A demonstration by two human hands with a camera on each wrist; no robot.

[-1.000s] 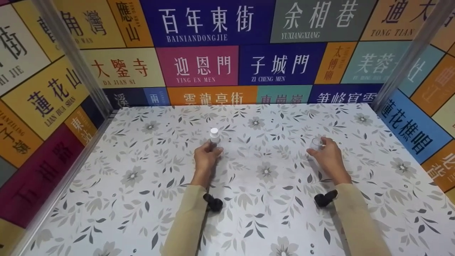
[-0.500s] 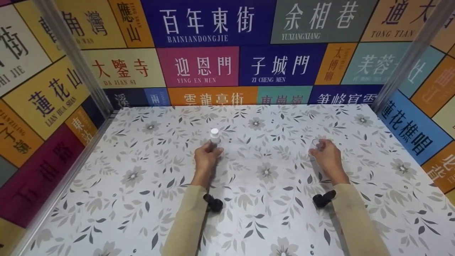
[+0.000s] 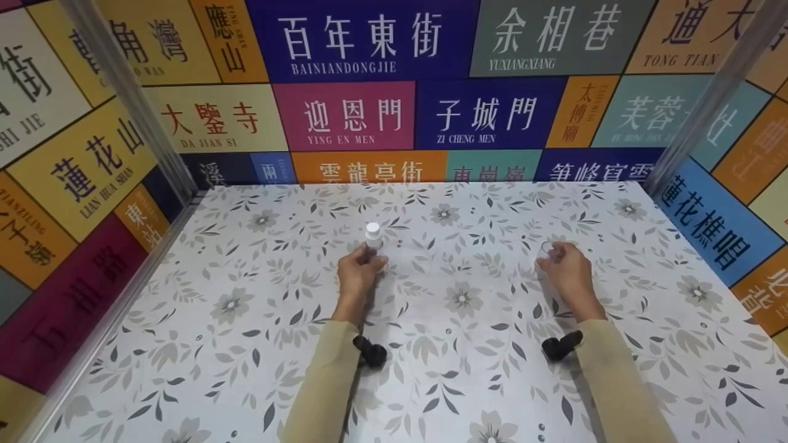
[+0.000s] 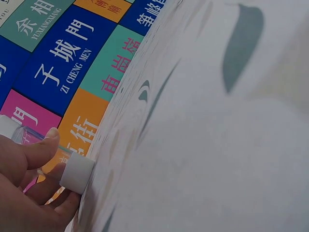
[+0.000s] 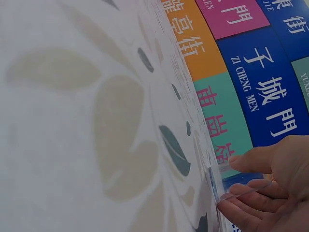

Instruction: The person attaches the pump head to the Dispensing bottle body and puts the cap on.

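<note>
On the left side of the table, my left hand point(image 3: 357, 271) holds a small clear cylinder with white ends point(image 3: 373, 231) upright. The left wrist view shows its white lower end point(image 4: 77, 173) close to the tabletop, with thumb and fingers round the clear middle. Farther right, my right hand point(image 3: 567, 271) grips a small transparent cup point(image 3: 543, 248). In the right wrist view the cup point(image 5: 218, 181) sits between thumb and fingers, its base at the table surface. Part of the cup is hidden behind the fingers in the head view.
A white table covering point(image 3: 462, 369) with grey flowers and leaves lies under both hands. Colourful sign-printed walls point(image 3: 351, 117) close off the back and sides, with clear posts point(image 3: 144, 104) at the corners. Black wrist cameras point(image 3: 372, 354) sit on both sleeves.
My right hand has shifted slightly and the transparent cup has come down lower toward the table. The left hand and its cylinder have stayed in place.
</note>
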